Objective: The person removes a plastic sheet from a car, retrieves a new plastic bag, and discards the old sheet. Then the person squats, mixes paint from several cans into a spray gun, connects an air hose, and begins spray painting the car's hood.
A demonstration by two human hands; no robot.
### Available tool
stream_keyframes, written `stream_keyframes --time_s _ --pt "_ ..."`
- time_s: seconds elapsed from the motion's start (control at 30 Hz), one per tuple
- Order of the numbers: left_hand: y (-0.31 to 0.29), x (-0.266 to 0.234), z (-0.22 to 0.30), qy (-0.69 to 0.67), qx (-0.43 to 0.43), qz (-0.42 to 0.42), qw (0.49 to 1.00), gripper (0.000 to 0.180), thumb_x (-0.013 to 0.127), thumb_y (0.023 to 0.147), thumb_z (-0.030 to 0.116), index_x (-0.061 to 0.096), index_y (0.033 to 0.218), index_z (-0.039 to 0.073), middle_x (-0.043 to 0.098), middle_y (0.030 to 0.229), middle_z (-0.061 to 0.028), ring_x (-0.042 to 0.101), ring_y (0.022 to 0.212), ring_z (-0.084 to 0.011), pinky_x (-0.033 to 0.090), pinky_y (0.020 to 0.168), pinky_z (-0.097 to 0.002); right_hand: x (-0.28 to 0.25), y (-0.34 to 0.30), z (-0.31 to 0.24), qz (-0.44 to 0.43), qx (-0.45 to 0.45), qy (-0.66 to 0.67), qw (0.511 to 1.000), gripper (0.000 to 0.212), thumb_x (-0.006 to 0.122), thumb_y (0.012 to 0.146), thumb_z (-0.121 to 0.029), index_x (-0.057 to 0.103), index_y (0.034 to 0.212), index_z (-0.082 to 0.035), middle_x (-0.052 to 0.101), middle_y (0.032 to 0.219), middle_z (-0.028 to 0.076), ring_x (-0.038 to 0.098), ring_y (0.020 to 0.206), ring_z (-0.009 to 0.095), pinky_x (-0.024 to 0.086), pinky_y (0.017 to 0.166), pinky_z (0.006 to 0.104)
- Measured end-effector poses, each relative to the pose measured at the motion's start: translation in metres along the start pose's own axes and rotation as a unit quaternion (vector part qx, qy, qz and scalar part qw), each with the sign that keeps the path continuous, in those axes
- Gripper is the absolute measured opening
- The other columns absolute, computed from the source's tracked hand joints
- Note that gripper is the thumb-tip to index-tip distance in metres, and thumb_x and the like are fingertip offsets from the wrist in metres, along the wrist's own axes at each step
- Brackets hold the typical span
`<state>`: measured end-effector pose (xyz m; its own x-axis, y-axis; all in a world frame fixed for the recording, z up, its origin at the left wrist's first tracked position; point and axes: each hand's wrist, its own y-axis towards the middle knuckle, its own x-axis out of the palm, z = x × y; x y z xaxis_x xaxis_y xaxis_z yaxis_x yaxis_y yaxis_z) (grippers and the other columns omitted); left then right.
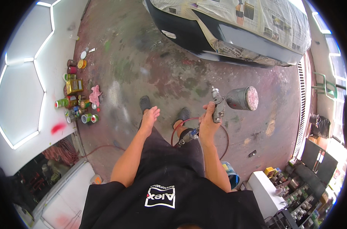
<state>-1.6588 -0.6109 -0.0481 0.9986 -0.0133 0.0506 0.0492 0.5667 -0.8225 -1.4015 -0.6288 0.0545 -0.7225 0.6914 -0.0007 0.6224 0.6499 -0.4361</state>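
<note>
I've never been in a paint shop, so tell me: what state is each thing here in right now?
Spray gun: held upright in the right hand, cup lying sideways, hose attached.
Left hand: open, empty.
Car: masked with newspaper, dark panel left bare.
Cans: clustered on the floor by the wall, some on their sides.
Pink rag: crumpled.

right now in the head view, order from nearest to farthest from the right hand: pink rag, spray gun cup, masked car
1. Spray gun cup: just right of the right hand, on the gun it grips.
2. Masked car: up ahead, top of view.
3. Pink rag: far left, by the cans.
</note>
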Motion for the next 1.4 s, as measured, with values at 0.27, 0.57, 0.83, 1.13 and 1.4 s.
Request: stream_keyframes --time_s 0.27,0.57,0.83,1.13,1.4 --pt "0.204 0.090 0.086 -0.225 -0.068 -0.102 0.967 0.074 0.026 0.114 0.046 0.024 0.169 -0.004 0.044 0.167 -0.0242 0.045 0.152 -0.0401 0.030 0.128 -0.0517 0.087 0.034 0.066 0.089 0.097 0.040 0.990 0.036 0.067 0.110 -0.038 0.066 0.104 -0.003 0.059 0.075 -0.001 0.047 0.055 0.004 0.037 0.050 0.0254" --pt "0.470 0.142 0.076 -0.351 -0.055 -0.167 0.920 0.084 0.017 0.113 0.057 0.015 0.170 -0.005 0.024 0.176 -0.0242 0.024 0.163 -0.0393 0.015 0.134 -0.0513 0.186 0.153 0.211 0.148 0.063 0.070 0.984 0.032 0.067 0.110 -0.035 0.066 0.115 -0.003 0.065 0.088 0.001 0.045 0.056 0.003 0.034 0.050 0.0256" --pt "0.647 0.203 0.055 -0.449 0.009 -0.185 0.874 0.086 0.018 0.111 0.064 0.024 0.169 0.002 0.027 0.176 -0.0119 0.026 0.160 -0.0280 0.015 0.133 -0.0434 0.223 0.261 0.341 0.213 0.042 0.126 0.968 0.041 0.062 0.111 -0.042 0.060 0.121 -0.003 0.062 0.098 0.007 0.040 0.054 0.008 0.036 0.049 0.0303" --pt "0.664 0.223 0.064 -0.457 0.087 -0.284 0.838 0.095 0.015 0.106 0.077 0.022 0.172 0.008 0.032 0.174 -0.0057 0.030 0.159 -0.0232 0.014 0.133 -0.0417 0.229 0.309 0.435 0.263 -0.009 0.098 0.960 0.042 0.064 0.111 -0.042 0.060 0.118 0.000 0.063 0.097 0.008 0.043 0.055 0.009 0.040 0.051 0.0315" --pt "0.595 0.256 0.096 -0.405 -0.019 -0.135 0.904 0.097 0.014 0.105 0.077 -0.010 0.173 0.012 -0.014 0.182 -0.0053 -0.001 0.168 -0.0289 0.001 0.136 -0.0500 0.248 0.298 0.475 0.261 -0.150 0.063 0.952 0.039 0.062 0.113 -0.036 0.068 0.100 0.001 0.068 0.088 0.001 0.058 0.074 0.009 0.048 0.066 0.0297"
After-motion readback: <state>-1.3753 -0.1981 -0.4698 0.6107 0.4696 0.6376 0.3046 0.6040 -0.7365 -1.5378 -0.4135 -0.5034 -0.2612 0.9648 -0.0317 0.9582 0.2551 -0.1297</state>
